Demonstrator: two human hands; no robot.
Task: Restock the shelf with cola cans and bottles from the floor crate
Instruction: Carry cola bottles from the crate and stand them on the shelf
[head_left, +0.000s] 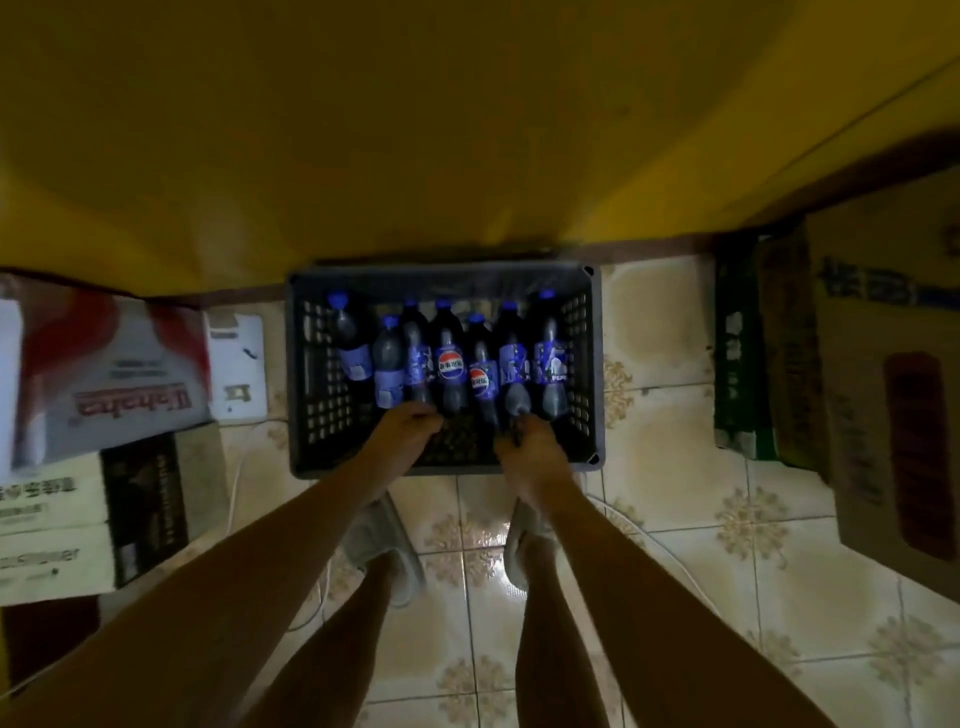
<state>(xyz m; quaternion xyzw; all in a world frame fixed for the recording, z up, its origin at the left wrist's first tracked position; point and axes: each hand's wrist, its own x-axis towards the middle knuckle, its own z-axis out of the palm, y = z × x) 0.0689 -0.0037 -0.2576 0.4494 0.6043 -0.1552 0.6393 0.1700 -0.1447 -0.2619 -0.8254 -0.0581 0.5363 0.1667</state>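
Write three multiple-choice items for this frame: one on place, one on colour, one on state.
1. Where does the crate sit?
A. on a shelf
B. on the tiled floor
C. on a cardboard box

2. What colour are the bottle caps?
A. blue
B. red
C. white

3. How do the bottles lie?
A. upright
B. on their sides, caps away from the person
C. scattered on the floor

Answers: B, tiles surround the crate; A, every visible cap is blue; B, labels face up and caps point at the wall.

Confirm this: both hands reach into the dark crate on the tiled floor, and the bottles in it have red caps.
Not quite. The head view shows blue caps, not red. Otherwise correct: left hand and right hand reach into the dark crate among bottles.
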